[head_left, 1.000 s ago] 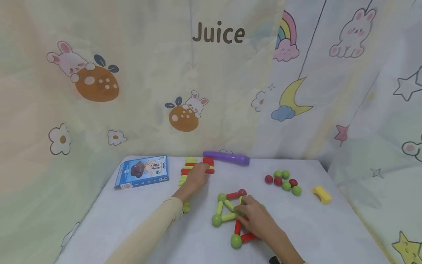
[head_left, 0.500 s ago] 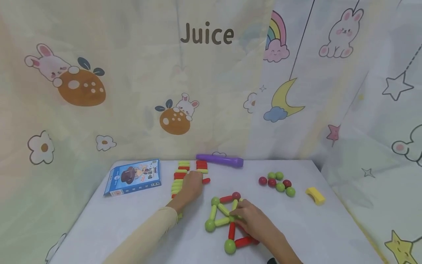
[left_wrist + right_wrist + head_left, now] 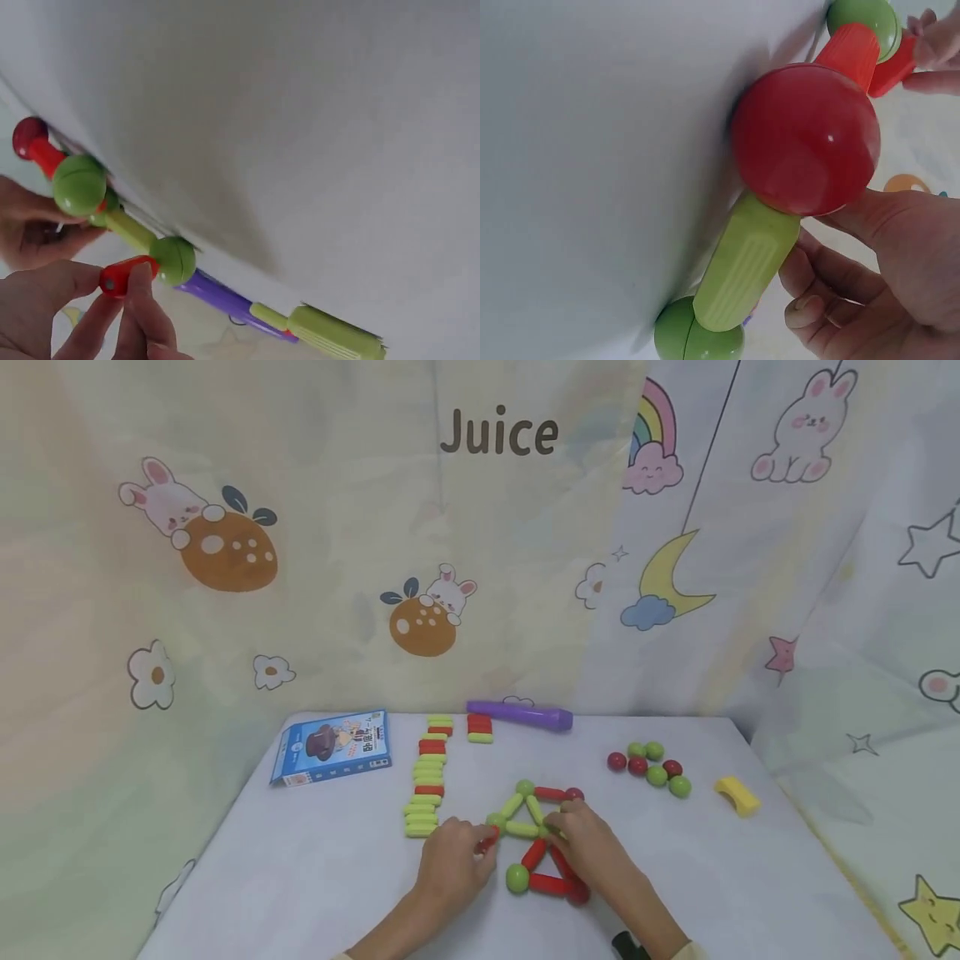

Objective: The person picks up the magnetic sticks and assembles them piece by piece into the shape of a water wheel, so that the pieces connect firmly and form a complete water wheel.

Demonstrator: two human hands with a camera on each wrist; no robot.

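Observation:
My left hand [image 3: 453,864] pinches a short red magnetic rod [image 3: 124,277] between thumb and fingers. The rod's far end meets a green ball [image 3: 174,261] at the left corner of a ball-and-rod frame. This flat frame of red and yellow-green rods [image 3: 522,830] and balls lies on the table. My right hand [image 3: 600,852] grips the frame at its middle green ball, which its fingers partly cover. In the right wrist view, a dark red ball [image 3: 806,139] and a yellow-green rod [image 3: 746,262] stand in front of that hand and hide its fingertips.
A column of rods [image 3: 429,772] lies left of the frame, with a short stack of rods [image 3: 480,728] behind. Purple stick [image 3: 519,715] and blue box [image 3: 332,747] are at the back. Loose balls [image 3: 656,774] and a yellow arch block [image 3: 737,796] lie right.
My left hand has taken a red rod from the back stack and come toward me to the frame's left corner. The frame has turned slightly; my right hand stays at its middle.

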